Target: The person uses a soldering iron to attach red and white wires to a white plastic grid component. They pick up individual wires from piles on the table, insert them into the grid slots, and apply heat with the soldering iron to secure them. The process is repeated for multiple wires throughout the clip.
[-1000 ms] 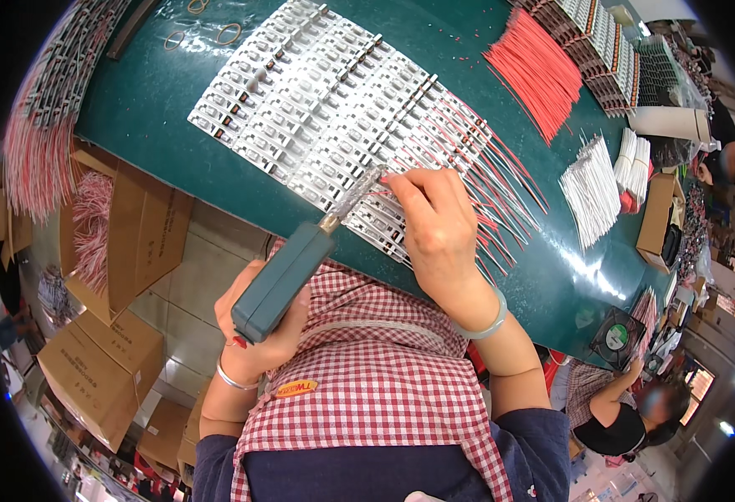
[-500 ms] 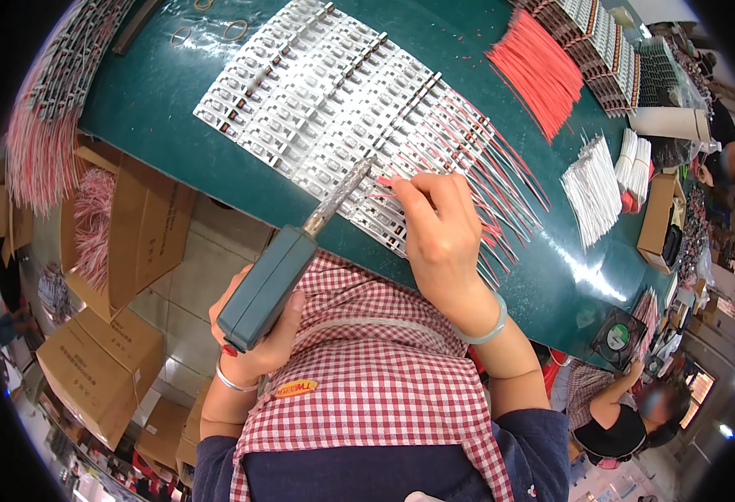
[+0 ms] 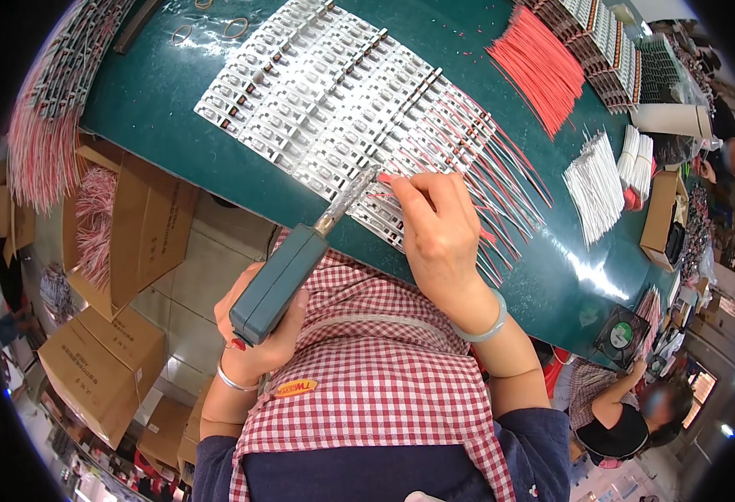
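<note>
In my left hand [image 3: 274,341] is a dark green soldering gun [image 3: 279,283], its fingers wrapped round the grip. The metal barrel [image 3: 347,203] points up and right, and its tip is at the row of small parts beside my right fingertips. My right hand [image 3: 441,230] pinches a thin red wire [image 3: 386,177] close to that tip. Below both lies a slanted bank of white-and-silver battery-holder-like parts [image 3: 321,105] in rows. Red and white wires [image 3: 514,180] trail from its right-hand rows, partly under my right hand.
A red wire bundle [image 3: 539,71] and white wire bundles [image 3: 593,191] lie on the green table [image 3: 158,159] to the right. Stacked parts [image 3: 593,50] stand beyond. A small black fan [image 3: 621,336] sits at the right edge. Cardboard boxes [image 3: 104,372] stand left; another person [image 3: 627,418] works at right.
The soldering gun and my left hand have shifted slightly right, bringing the tip nearer my right fingertips. My right hand stays almost in place, still pinching the red wire.
</note>
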Demonstrator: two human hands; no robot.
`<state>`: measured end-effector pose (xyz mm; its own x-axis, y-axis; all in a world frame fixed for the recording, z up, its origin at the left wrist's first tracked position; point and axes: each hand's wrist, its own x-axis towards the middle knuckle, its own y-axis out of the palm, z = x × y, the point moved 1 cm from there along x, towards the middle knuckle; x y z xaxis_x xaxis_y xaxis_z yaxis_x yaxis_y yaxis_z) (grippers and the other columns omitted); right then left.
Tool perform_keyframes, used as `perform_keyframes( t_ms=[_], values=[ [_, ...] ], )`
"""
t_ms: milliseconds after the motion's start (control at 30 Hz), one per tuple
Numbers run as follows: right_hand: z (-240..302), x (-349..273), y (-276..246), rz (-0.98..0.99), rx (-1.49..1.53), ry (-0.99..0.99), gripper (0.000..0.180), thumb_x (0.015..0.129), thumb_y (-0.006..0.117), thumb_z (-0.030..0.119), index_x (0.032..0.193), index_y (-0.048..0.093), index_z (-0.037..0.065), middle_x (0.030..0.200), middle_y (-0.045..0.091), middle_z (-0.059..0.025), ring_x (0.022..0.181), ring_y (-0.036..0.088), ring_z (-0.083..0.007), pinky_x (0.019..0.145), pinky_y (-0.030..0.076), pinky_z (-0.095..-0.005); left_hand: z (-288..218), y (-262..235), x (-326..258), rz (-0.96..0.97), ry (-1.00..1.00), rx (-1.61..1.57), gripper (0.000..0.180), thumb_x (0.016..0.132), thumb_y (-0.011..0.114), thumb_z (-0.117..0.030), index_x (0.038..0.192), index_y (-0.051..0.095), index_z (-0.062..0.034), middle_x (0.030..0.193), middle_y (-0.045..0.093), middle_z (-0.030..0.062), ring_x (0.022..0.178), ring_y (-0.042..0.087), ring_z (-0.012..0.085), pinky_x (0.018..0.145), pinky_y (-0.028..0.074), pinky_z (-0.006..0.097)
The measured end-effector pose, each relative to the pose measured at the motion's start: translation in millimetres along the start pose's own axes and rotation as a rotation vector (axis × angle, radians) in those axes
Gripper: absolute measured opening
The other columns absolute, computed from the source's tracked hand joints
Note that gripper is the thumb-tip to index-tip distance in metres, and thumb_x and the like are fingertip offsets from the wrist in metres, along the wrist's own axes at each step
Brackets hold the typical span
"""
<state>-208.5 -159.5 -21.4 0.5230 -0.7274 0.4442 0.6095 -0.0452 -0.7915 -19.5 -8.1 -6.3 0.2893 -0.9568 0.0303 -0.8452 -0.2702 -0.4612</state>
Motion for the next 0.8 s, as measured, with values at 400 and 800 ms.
perform_keyframes(
  t_ms=[400,800],
  values=[
    [0.5,0.5,-0.1,0.007,-0.014,0.0,0.031,0.071,0.065,-0.005,0.102,0.067,-0.003,0.088,0.056,-0.0095,0.079,0.054,-0.0241,0.063,0.047,-0.0338,-4.6,1.0,4.9,0.039,-0.02,0.016,0.021,0.075,0.075,0.002,0.095,0.067,0.0052,0.092,0.068,0.0147,0.078,0.068,0.0246,0.073,0.054,0.031],
    [-0.4,-1.5,1.2,-0.018,-0.01,0.017,0.031,0.071,0.064,-0.005,0.102,0.066,-0.001,0.089,0.057,-0.0094,0.08,0.055,-0.0249,0.065,0.047,-0.0346,-0.9,-1.2,-0.7,-0.007,-0.009,0.025,0.025,0.073,0.075,0.001,0.097,0.069,0.0057,0.093,0.069,0.0164,0.077,0.069,0.0246,0.072,0.055,0.03]
  ],
)
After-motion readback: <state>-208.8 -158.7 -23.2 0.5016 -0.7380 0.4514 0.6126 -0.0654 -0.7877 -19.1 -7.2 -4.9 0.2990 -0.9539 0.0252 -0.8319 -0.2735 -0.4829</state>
